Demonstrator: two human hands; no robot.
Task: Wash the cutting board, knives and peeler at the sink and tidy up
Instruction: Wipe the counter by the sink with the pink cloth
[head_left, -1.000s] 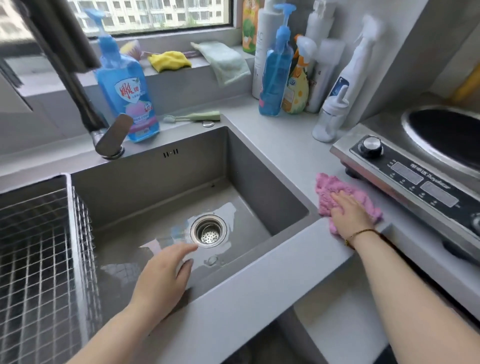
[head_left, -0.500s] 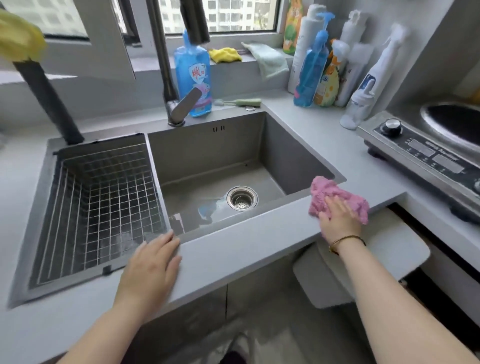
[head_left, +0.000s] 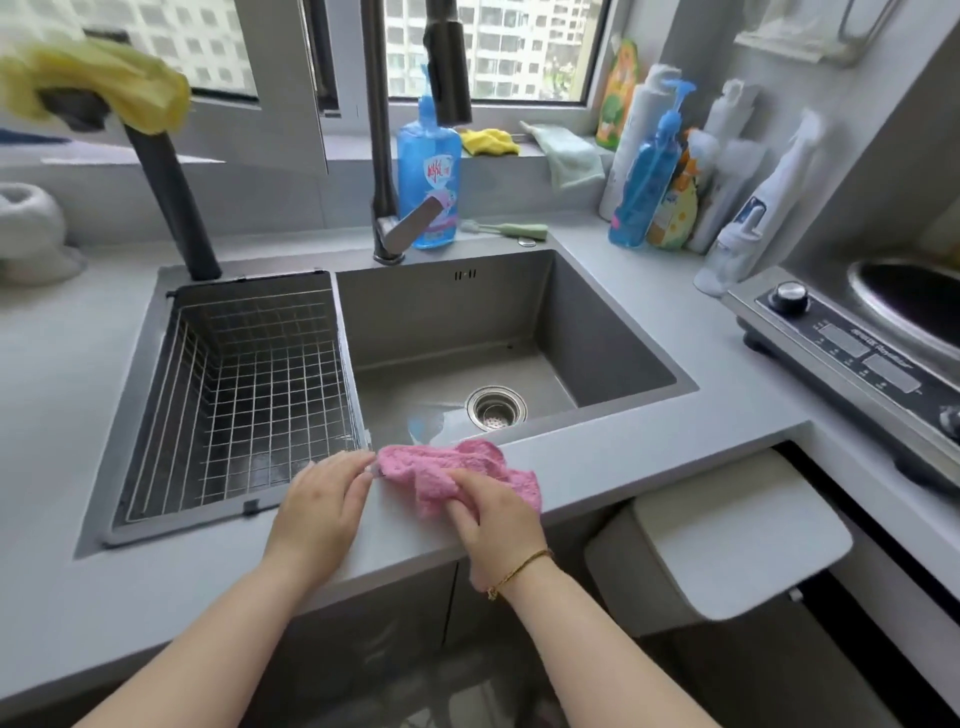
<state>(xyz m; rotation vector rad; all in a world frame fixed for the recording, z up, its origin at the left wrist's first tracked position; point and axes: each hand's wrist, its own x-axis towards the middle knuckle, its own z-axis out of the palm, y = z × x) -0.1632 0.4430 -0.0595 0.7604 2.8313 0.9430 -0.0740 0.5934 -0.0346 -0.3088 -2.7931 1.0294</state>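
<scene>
- Pink cloth (head_left: 467, 462) lies bunched on the grey counter (head_left: 649, 447), on the strip at the front edge of the sink (head_left: 441, 312).
- Your right hand (head_left: 493, 525) sits on top of the cloth's right half, fingers bent down over it and gathering the fabric under them. A gold bracelet (head_left: 519, 566) is on that wrist.
- Your left hand (head_left: 322, 509) lies flat on the same strip just beside the cloth, fingers straight and close together. Their tips meet the cloth's left end; you cannot tell whether they nip it.
- A wire basket (head_left: 249, 278) fills the sink's left part. The drain (head_left: 496, 408) is in the basin floor to its right, with a wet patch touching it.
- The dark tap (head_left: 379, 156) rises behind the basin. A blue soap bottle (head_left: 428, 171) stands just beside it, and a green brush (head_left: 506, 229) lies at the back rim.
- More bottles (head_left: 644, 192) stand in the right back corner, near a steel cooker (head_left: 852, 358).
</scene>
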